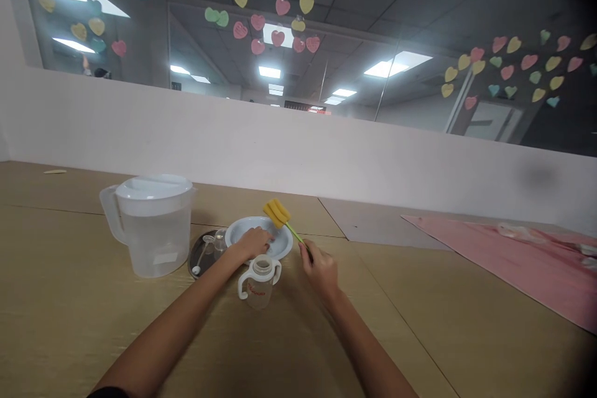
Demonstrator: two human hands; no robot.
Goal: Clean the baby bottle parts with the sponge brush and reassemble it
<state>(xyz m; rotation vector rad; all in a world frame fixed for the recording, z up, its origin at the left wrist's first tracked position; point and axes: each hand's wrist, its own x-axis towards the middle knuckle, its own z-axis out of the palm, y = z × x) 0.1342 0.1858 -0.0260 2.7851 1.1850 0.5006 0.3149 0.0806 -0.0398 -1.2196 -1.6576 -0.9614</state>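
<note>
My right hand (321,268) is closed round the green handle of a sponge bottle brush (278,214). The brush's yellow sponge head tilts up to the left, above the far rim of a white bowl (285,253). My left hand (254,242) reaches over the bowl, its fingers bent down inside; whatever they grip is hidden. Just in front of the bowl stands a clear baby bottle (259,292), uncapped, with white side handles and red print. Left of the bowl, a dark round tray (194,255) carries a straw piece with a white weight (199,261) and a small clear cap (220,240).
A lidded clear plastic pitcher (158,230) stands at the left, behind my left forearm. A pink cloth (504,255) with crumpled plastic (520,233) on it lies at the right. The table meets a low white wall (261,149) under glass with heart-shaped notes.
</note>
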